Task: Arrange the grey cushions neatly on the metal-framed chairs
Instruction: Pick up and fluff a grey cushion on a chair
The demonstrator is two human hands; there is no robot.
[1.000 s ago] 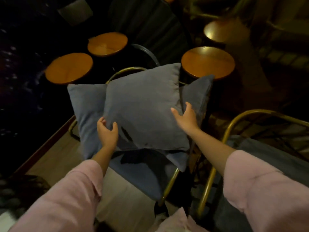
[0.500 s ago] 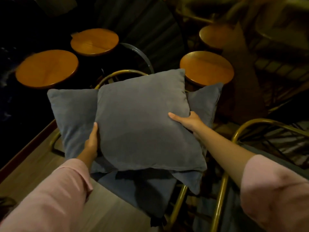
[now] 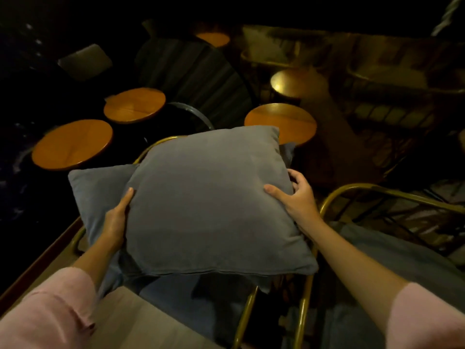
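A square grey cushion (image 3: 211,200) fills the centre, held by its two side edges. My left hand (image 3: 117,217) grips its left edge and my right hand (image 3: 298,197) grips its right edge, thumb on top. Behind it a second grey cushion (image 3: 98,195) leans against the back of a brass metal-framed chair (image 3: 245,316); one corner of a further cushion (image 3: 286,152) shows at the upper right. The chair's grey seat pad (image 3: 201,306) lies below. A second metal-framed chair (image 3: 377,191) with a grey pad stands at the right.
Round wooden tables stand behind the chair: one (image 3: 71,144) at the left, another (image 3: 134,105) beyond it, a third (image 3: 280,122) at the right. A dark ribbed chair back (image 3: 193,74) rises further back. A pale tabletop (image 3: 130,321) lies near my left sleeve.
The held cushion has shifted right and now covers most of the right-hand cushion behind it. My right hand has moved to its right edge and closed on it.
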